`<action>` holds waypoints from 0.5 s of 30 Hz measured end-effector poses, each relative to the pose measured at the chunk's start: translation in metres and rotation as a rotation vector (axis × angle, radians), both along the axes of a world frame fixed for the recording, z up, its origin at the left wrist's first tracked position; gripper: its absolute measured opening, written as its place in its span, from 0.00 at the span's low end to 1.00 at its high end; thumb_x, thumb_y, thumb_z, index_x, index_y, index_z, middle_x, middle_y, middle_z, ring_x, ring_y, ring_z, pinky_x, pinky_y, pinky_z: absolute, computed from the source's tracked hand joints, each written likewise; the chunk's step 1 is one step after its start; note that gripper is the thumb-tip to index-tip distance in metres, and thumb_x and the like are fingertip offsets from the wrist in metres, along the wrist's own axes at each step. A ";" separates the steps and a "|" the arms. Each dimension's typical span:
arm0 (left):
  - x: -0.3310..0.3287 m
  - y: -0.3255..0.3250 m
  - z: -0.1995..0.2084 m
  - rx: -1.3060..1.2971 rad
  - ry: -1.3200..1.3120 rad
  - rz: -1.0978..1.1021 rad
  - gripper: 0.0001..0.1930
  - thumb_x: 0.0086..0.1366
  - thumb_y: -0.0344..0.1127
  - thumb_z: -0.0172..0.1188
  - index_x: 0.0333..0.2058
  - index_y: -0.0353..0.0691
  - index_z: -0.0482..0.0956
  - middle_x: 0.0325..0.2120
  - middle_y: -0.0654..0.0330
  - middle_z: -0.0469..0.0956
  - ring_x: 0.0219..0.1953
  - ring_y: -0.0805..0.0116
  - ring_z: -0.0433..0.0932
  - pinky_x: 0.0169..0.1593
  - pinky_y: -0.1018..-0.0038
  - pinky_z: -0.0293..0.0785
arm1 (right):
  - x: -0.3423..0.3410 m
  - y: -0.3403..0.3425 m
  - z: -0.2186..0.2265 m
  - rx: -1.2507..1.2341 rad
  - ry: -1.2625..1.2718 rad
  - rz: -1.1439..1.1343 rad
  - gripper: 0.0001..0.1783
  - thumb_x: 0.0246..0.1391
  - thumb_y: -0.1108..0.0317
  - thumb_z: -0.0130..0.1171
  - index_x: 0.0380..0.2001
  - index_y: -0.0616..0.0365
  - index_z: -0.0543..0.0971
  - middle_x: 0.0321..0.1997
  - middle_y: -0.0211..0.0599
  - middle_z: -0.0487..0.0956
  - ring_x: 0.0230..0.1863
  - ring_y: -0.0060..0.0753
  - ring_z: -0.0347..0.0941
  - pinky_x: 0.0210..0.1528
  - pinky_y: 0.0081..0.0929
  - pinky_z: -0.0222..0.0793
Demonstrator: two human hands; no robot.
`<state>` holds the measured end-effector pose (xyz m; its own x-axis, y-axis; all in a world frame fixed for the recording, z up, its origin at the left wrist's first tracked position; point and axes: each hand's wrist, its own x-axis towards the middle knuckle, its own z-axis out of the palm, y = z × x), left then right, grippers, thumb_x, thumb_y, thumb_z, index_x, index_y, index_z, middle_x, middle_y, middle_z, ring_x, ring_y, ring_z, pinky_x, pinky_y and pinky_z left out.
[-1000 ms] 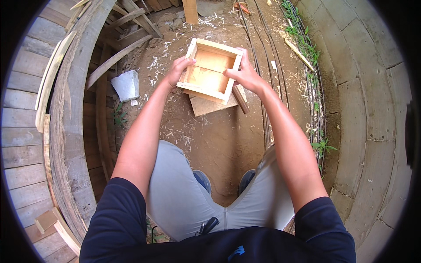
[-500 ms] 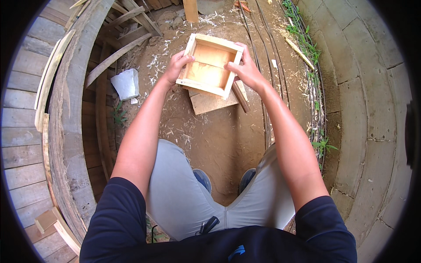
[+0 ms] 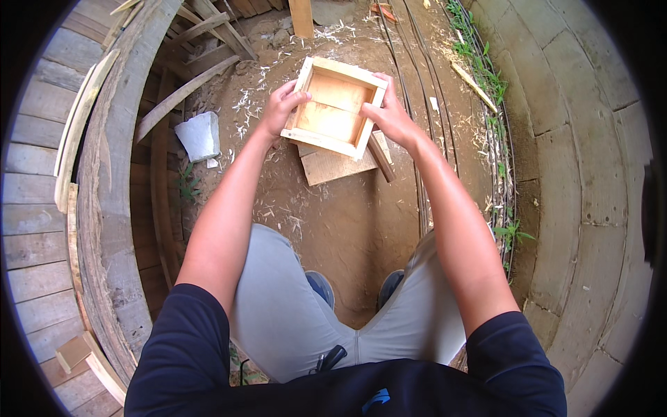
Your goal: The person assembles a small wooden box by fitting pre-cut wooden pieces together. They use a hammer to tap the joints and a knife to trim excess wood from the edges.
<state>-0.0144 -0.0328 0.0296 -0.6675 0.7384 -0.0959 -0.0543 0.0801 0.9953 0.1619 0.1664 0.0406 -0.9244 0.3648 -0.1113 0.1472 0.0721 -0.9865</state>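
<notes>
Between my hands is a shallow, square wooden box (image 3: 325, 141) with pale walls and a two-board bottom, its open side toward me. My left hand (image 3: 283, 108) grips the left wall, thumb over the rim and fingers hidden behind. On the right wall, my right hand (image 3: 390, 112) holds on the same way, its thumb reaching inside. Below the box, a flat wooden board (image 3: 335, 170) lies on the ground, partly covered by it. A narrow brown wood strip (image 3: 381, 158) leans beside that board.
A whitish stone block (image 3: 199, 137) sits left on the dirt ground (image 3: 333, 222), near stacked planks (image 3: 114, 208). Dark cables (image 3: 422, 62) run along the right, before weeds (image 3: 497, 87) and a concrete block wall (image 3: 566, 174). Wood shavings are scattered about.
The box and both hands have shifted very slightly right and down in the picture. Both hands keep the same hold.
</notes>
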 end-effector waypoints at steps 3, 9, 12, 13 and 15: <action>0.000 -0.002 -0.002 0.044 -0.032 -0.029 0.31 0.60 0.40 0.63 0.59 0.29 0.71 0.48 0.52 0.79 0.48 0.67 0.79 0.54 0.72 0.74 | -0.001 -0.003 -0.002 0.003 0.024 -0.012 0.43 0.51 0.63 0.60 0.67 0.50 0.51 0.58 0.49 0.70 0.56 0.41 0.71 0.51 0.37 0.75; -0.006 -0.003 -0.008 0.008 -0.048 -0.085 0.27 0.61 0.38 0.58 0.56 0.30 0.70 0.46 0.56 0.77 0.46 0.70 0.78 0.51 0.73 0.75 | -0.014 -0.004 -0.007 -0.265 0.126 -0.153 0.39 0.52 0.64 0.65 0.64 0.54 0.57 0.56 0.48 0.70 0.60 0.36 0.65 0.63 0.34 0.61; -0.010 -0.008 -0.010 0.007 -0.035 -0.111 0.26 0.60 0.39 0.59 0.54 0.30 0.71 0.45 0.56 0.78 0.45 0.70 0.79 0.50 0.73 0.76 | -0.016 0.002 -0.006 -0.467 0.100 -0.222 0.31 0.60 0.47 0.58 0.58 0.53 0.67 0.57 0.44 0.72 0.58 0.37 0.68 0.60 0.36 0.63; -0.009 -0.007 -0.009 0.010 -0.033 -0.111 0.26 0.60 0.39 0.59 0.54 0.30 0.71 0.45 0.56 0.78 0.45 0.70 0.79 0.49 0.73 0.76 | -0.016 0.007 -0.006 -0.574 0.074 -0.234 0.30 0.62 0.43 0.56 0.57 0.53 0.69 0.57 0.43 0.73 0.58 0.37 0.68 0.60 0.37 0.63; -0.007 -0.007 -0.006 0.017 -0.029 -0.113 0.26 0.59 0.40 0.60 0.53 0.30 0.71 0.44 0.56 0.78 0.44 0.70 0.79 0.48 0.73 0.76 | -0.016 0.008 -0.010 -0.539 0.075 -0.305 0.29 0.66 0.41 0.47 0.55 0.52 0.75 0.58 0.43 0.74 0.55 0.38 0.72 0.58 0.38 0.67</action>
